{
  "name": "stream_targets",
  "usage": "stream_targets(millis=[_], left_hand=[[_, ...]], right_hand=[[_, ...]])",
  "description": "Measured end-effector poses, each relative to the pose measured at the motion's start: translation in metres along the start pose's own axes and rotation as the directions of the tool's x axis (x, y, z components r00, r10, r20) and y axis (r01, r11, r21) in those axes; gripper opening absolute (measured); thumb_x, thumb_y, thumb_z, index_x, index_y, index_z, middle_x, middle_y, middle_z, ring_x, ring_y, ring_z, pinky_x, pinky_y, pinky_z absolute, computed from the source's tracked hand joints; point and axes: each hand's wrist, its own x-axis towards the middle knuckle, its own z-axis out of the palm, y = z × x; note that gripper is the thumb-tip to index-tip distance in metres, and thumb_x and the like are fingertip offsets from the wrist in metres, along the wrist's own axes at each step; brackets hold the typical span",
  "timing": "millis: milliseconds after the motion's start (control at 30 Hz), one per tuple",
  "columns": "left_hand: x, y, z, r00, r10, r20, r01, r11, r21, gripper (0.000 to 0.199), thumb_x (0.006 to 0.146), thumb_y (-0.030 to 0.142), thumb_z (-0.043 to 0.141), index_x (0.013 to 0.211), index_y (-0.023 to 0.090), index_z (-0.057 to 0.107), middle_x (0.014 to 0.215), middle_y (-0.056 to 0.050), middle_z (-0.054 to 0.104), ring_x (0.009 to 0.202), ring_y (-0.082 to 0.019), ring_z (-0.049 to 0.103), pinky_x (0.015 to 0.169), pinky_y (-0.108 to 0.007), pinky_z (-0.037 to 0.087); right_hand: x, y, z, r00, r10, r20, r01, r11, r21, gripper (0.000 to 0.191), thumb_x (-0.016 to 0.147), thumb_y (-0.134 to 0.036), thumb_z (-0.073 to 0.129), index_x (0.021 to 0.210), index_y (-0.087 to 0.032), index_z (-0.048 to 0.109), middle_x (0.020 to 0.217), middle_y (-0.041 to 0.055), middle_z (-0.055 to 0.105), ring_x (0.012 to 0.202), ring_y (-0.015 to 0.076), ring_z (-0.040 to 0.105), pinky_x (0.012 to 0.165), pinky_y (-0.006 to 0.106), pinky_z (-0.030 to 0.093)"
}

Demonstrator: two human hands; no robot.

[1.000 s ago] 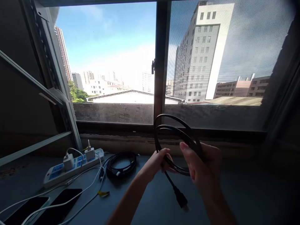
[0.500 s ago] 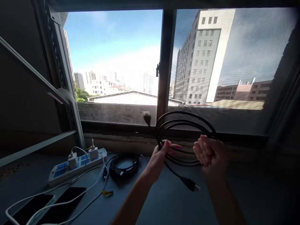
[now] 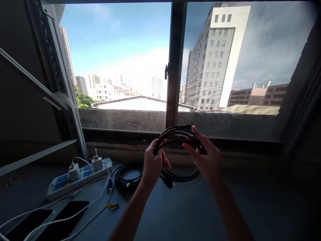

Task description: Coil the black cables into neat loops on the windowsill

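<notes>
A black cable point(image 3: 184, 179) is wound in a loose coil of several loops, raised in front of the window. My left hand point(image 3: 153, 160) is closed around the coil's left side. On the right side, my right hand point(image 3: 207, 159) has the loops between thumb and fingers; its thumb and index finger stick out. One plug point(image 3: 168, 183) with a metal tip hangs below the coil near my left hand. At the top, the other plug point(image 3: 187, 127) lies along the loops by my right fingertips. Parts of the loops are hidden by both hands.
Another coiled black cable point(image 3: 125, 179) lies on the grey table point(image 3: 185, 214), left of my left forearm. Farther left are a white power strip point(image 3: 82, 175) with chargers, white cords, and two dark phones point(image 3: 62, 219). A metal frame point(image 3: 77, 130) stands by the window.
The coil has become smaller and moved left, with both hands closer together. My right hand has turned from a fist to extended fingers. The loose plug has come in beside the coil.
</notes>
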Motion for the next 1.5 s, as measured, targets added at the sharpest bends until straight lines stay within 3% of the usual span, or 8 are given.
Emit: stream_targets(millis=[267, 467, 700, 833, 1000, 1133, 1333, 1500], left_hand=[[0.001, -0.002, -0.001, 0.998, -0.004, 0.055, -0.001, 0.995, 0.096, 0.036, 0.085, 0.026, 0.043, 0.121, 0.02, 0.04, 0.053, 0.006, 0.051, 0.032, -0.011, 0.045, 0.032, -0.019, 0.035], [-0.001, -0.003, -0.001, 0.994, 0.066, 0.087, -0.081, 0.979, 0.188, 0.039, 0.085, 0.035, 0.052, 0.122, 0.023, 0.044, 0.055, 0.007, 0.051, 0.032, -0.006, 0.037, 0.034, -0.017, 0.031], [0.001, -0.001, 0.002, 0.993, 0.116, 0.029, -0.119, 0.985, 0.125, 0.028, 0.081, 0.042, 0.057, 0.086, 0.015, 0.063, 0.042, 0.007, 0.035, 0.034, -0.004, 0.029, 0.034, -0.017, 0.022], [0.004, 0.003, -0.006, 0.989, 0.147, 0.014, -0.147, 0.976, 0.162, 0.024, 0.077, 0.038, 0.064, 0.078, 0.014, 0.067, 0.042, 0.006, 0.036, 0.037, -0.004, 0.029, 0.036, -0.018, 0.023], [0.008, 0.013, -0.021, 0.985, 0.169, 0.021, -0.169, 0.964, 0.203, 0.026, 0.075, 0.04, 0.066, 0.076, 0.014, 0.069, 0.042, 0.006, 0.035, 0.039, -0.005, 0.027, 0.036, -0.019, 0.02], [0.01, 0.013, -0.026, 0.988, 0.145, 0.045, -0.151, 0.972, 0.179, 0.035, 0.076, 0.047, 0.064, 0.065, 0.014, 0.065, 0.039, 0.006, 0.03, 0.036, -0.004, 0.023, 0.035, -0.02, 0.015], [0.009, 0.01, -0.023, 0.997, -0.026, 0.076, 0.02, 0.996, 0.081, 0.058, 0.074, 0.059, 0.059, 0.043, 0.017, 0.033, 0.038, 0.006, 0.021, 0.032, -0.003, 0.02, 0.032, -0.02, 0.011], [0.009, 0.013, -0.022, 0.98, -0.187, 0.064, 0.187, 0.982, -0.001, 0.062, 0.073, 0.058, 0.061, 0.046, 0.019, 0.02, 0.039, 0.008, 0.016, 0.031, -0.002, 0.014, 0.031, -0.019, 0.006]], right_hand=[[-0.002, 0.012, -0.005, 0.999, -0.013, -0.035, 0.012, 1.0, -0.015, 0.022, 0.088, -0.031, 0.069, 0.109, -0.023, 0.069, 0.082, -0.0004, 0.059, 0.035, 0.0092, 0.04, 0.028, 0.021, 0.032], [0.001, 0.011, -0.006, 0.998, -0.056, -0.024, 0.053, 0.993, -0.102, 0.014, 0.091, -0.027, 0.062, 0.098, -0.02, 0.071, 0.078, -0.0003, 0.06, 0.047, 0.0152, 0.052, 0.042, 0.024, 0.04], [0.002, 0.015, -0.005, 0.999, 0.036, -0.004, -0.037, 0.991, -0.131, 0.023, 0.086, -0.042, 0.069, 0.089, -0.019, 0.069, 0.076, 0.0007, 0.06, 0.065, 0.0215, 0.058, 0.051, 0.026, 0.044], [0.001, 0.016, -0.003, 0.998, -0.002, 0.055, 0.016, 0.97, -0.244, 0.039, 0.089, -0.055, 0.063, 0.097, -0.018, 0.071, 0.078, 0.0023, 0.057, 0.059, 0.0191, 0.055, 0.048, 0.026, 0.045], [0.0, 0.015, -0.002, 0.99, 0.041, 0.138, -0.004, 0.966, -0.259, 0.046, 0.089, -0.063, 0.06, 0.079, -0.019, 0.07, 0.085, 0.0039, 0.057, 0.062, 0.0199, 0.055, 0.045, 0.024, 0.044], [0.001, 0.007, -0.003, 0.928, 0.225, 0.297, -0.224, 0.974, -0.039, 0.045, 0.087, -0.057, 0.066, 0.066, -0.017, 0.064, 0.066, 0.0009, 0.054, 0.054, 0.0183, 0.053, 0.043, 0.022, 0.037], [0.005, -0.009, -0.011, 0.716, 0.304, 0.629, -0.555, 0.794, 0.248, 0.045, 0.092, -0.053, 0.062, 0.068, -0.015, 0.062, 0.063, 0.0017, 0.054, 0.053, 0.0189, 0.055, 0.048, 0.022, 0.046], [0.009, -0.018, -0.022, 0.935, 0.173, 0.309, -0.226, 0.963, 0.146, 0.03, 0.099, -0.048, 0.054, 0.116, -0.024, 0.061, 0.1, 0.0038, 0.059, 0.087, 0.0245, 0.057, 0.065, 0.027, 0.052]])
